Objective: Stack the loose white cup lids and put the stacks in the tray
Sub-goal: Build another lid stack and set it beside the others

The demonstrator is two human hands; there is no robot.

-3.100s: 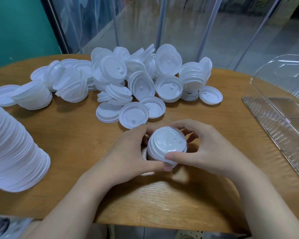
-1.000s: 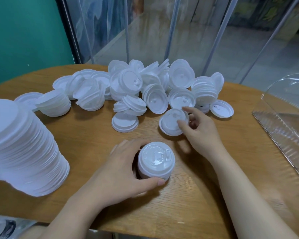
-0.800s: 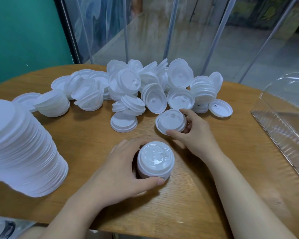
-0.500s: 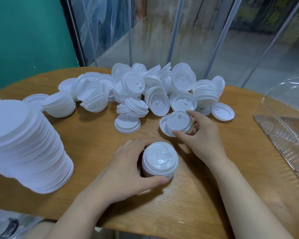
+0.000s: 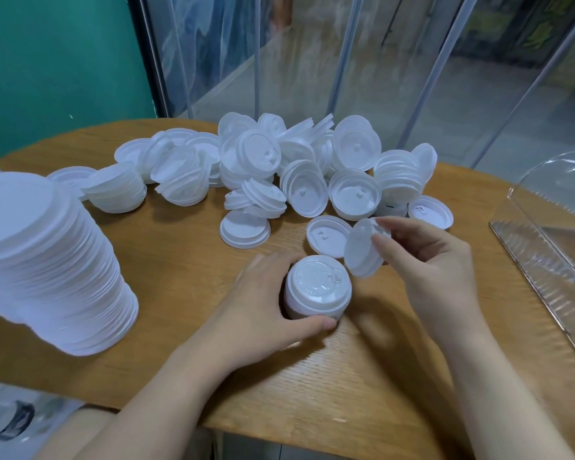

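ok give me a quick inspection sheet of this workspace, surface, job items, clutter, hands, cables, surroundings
surface: round wooden table.
job's things: small stack of lids upright at table centre; single lid lifted, tilted on edge beside it; loose lid pile at the far side; tall lid stack at the left edge; clear tray at right, no lids seen in it.
clutter: nothing seen.
grippers: left hand grips the small stack; right hand pinches the single lid.
cables: nothing seen.
surroundings: teal wall far left; clear plastic curtain strips behind the table.
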